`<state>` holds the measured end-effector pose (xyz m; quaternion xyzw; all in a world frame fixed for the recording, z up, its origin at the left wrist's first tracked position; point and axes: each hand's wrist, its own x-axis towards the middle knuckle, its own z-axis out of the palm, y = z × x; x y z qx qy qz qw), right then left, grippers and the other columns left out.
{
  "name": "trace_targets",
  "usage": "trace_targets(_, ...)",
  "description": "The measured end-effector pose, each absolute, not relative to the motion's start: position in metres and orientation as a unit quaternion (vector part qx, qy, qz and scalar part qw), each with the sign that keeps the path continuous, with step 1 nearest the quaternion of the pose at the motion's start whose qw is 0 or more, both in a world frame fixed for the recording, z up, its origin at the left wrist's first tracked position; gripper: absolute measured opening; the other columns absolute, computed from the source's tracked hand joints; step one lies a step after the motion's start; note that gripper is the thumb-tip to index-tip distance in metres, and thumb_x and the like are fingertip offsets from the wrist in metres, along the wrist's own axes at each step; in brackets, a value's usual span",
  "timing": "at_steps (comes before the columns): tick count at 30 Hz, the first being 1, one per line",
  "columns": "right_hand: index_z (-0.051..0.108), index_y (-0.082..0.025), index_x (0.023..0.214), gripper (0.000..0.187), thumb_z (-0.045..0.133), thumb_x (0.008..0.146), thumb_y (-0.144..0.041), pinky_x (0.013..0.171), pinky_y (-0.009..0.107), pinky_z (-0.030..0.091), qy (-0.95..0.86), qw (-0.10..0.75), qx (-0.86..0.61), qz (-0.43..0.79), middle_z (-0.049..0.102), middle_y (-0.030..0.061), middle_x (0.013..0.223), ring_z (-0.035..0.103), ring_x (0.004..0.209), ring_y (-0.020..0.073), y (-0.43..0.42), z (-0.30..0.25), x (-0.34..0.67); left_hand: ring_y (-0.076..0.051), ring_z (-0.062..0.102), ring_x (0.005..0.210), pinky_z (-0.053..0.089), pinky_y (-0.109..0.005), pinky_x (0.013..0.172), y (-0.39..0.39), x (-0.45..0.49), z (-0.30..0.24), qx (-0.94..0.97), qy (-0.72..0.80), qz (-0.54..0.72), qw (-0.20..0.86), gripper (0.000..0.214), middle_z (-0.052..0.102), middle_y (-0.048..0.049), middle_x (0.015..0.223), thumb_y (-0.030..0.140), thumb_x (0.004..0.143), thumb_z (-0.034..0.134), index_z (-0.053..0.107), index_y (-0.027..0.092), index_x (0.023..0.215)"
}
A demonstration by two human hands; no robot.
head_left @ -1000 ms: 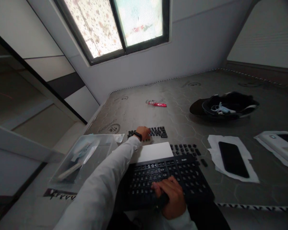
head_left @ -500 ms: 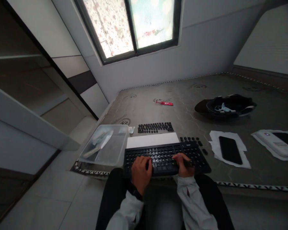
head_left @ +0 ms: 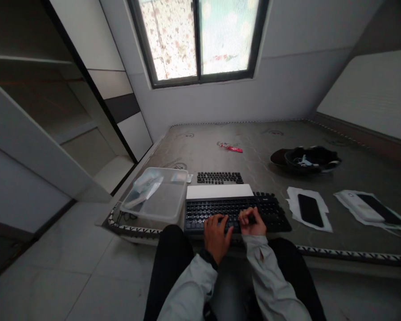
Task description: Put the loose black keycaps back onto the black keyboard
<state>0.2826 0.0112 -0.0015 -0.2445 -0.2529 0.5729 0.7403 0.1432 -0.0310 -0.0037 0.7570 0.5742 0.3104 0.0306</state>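
Note:
A black keyboard (head_left: 217, 208) lies at the near edge of the covered surface, right in front of me, with many key sockets showing bare. My left hand (head_left: 217, 232) rests on its lower middle, palm down, fingers stretched out and a little apart. Beside it my right hand (head_left: 254, 222) is held over the keyboard's right half, fingers curled in. What those fingers hold, if anything, is too dark to make out. Behind the keyboard lies a white flat strip (head_left: 220, 191). Loose black keycaps (head_left: 219, 178) stand in rows beyond it, and more keycaps (head_left: 265, 194) lie by the keyboard's upper right.
A clear plastic box (head_left: 169, 203) with packets inside stands left. Rightward lie a phone (head_left: 310, 210) on white paper and a white device (head_left: 364, 207) beside a dark phone-like slab. A black cap (head_left: 304, 159) and a red packet (head_left: 233, 148) lie farther back.
My left hand has slid right along the keyboard, closer to my right hand. The right hand's fingers have turned upward and curled. The whole view has shifted slightly.

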Motion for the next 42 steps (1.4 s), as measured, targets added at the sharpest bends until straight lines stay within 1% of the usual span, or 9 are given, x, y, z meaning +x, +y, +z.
trace_targets(6, 0.044, -0.02, 0.054, 0.043, 0.064, 0.081, -0.048, 0.042, 0.022, 0.03, -0.245, 0.717, -0.242, 0.606, 0.032, -0.0056, 0.042, 0.032, 0.04, 0.0082, 0.023, -0.004, 0.282, -0.021, 0.051, 0.103, 0.04, -0.039, 0.09, -0.03, 0.139, -0.001, 0.748, 0.576, 0.319, 0.081, 0.032, 0.058, -0.0032, 0.11, 0.033, 0.084, 0.063, 0.06, 0.029, 0.116)
trace_targets(10, 0.043, -0.02, 0.053, 0.045, 0.065, 0.08, -0.048, 0.039, 0.022, 0.028, -0.253, 0.686, -0.264, 0.629, 0.032, -0.006, 0.039, 0.03, 0.038, 0.0078, 0.03, -0.004, 0.277, -0.021, 0.05, 0.104, 0.039, -0.039, 0.089, -0.028, 0.138, 0.001, 0.745, 0.575, 0.321, 0.103, 0.032, 0.057, -0.003, 0.111, 0.033, 0.083, 0.064, 0.06, 0.029, 0.115)
trace_targets(18, 0.041, -0.02, 0.052, 0.049, 0.066, 0.078, -0.054, 0.034, 0.021, 0.021, -0.283, 0.678, -0.32, 0.599, 0.03, -0.0072, 0.037, 0.025, 0.035, 0.0063, 0.039, -0.009, 0.268, -0.021, 0.049, 0.102, 0.039, -0.038, 0.088, -0.026, 0.138, -0.003, 0.743, 0.576, 0.325, 0.103, 0.032, 0.056, -0.0025, 0.11, 0.03, 0.081, 0.065, 0.059, 0.028, 0.113)
trace_targets(22, 0.04, -0.021, 0.051, 0.051, 0.067, 0.074, -0.058, 0.033, 0.022, 0.017, -0.299, 0.666, -0.362, 0.58, 0.028, -0.0081, 0.037, 0.022, 0.033, 0.0057, 0.044, -0.008, 0.265, -0.022, 0.049, 0.102, 0.039, -0.038, 0.087, -0.026, 0.139, -0.003, 0.743, 0.574, 0.327, 0.109, 0.032, 0.056, -0.0028, 0.11, 0.03, 0.082, 0.064, 0.058, 0.028, 0.114)
trace_targets(30, 0.038, -0.021, 0.052, 0.053, 0.064, 0.074, -0.061, 0.032, 0.022, 0.017, -0.318, 0.657, -0.38, 0.569, 0.028, -0.008, 0.038, 0.023, 0.033, 0.006, 0.048, -0.009, 0.261, -0.022, 0.049, 0.104, 0.039, -0.038, 0.088, -0.025, 0.137, -0.002, 0.738, 0.576, 0.328, 0.122, 0.033, 0.056, -0.0022, 0.11, 0.028, 0.081, 0.065, 0.058, 0.028, 0.113)
trace_targets(38, 0.039, -0.021, 0.05, 0.055, 0.068, 0.068, -0.063, 0.033, 0.023, 0.016, -0.302, 0.636, -0.413, 0.578, 0.03, -0.0077, 0.036, 0.024, 0.032, 0.0052, 0.049, -0.008, 0.26, -0.022, 0.049, 0.103, 0.039, -0.04, 0.088, -0.025, 0.137, 0.0, 0.737, 0.58, 0.325, 0.126, 0.032, 0.055, -0.0031, 0.11, 0.029, 0.081, 0.065, 0.059, 0.028, 0.113)
trace_targets(42, 0.038, -0.021, 0.049, 0.056, 0.065, 0.071, -0.065, 0.032, 0.022, 0.017, -0.303, 0.631, -0.42, 0.578, 0.03, -0.0074, 0.036, 0.025, 0.032, 0.0053, 0.051, -0.006, 0.256, -0.022, 0.049, 0.103, 0.039, -0.039, 0.088, -0.025, 0.137, 0.002, 0.736, 0.58, 0.325, 0.131, 0.031, 0.056, -0.0031, 0.109, 0.028, 0.081, 0.065, 0.059, 0.027, 0.111)
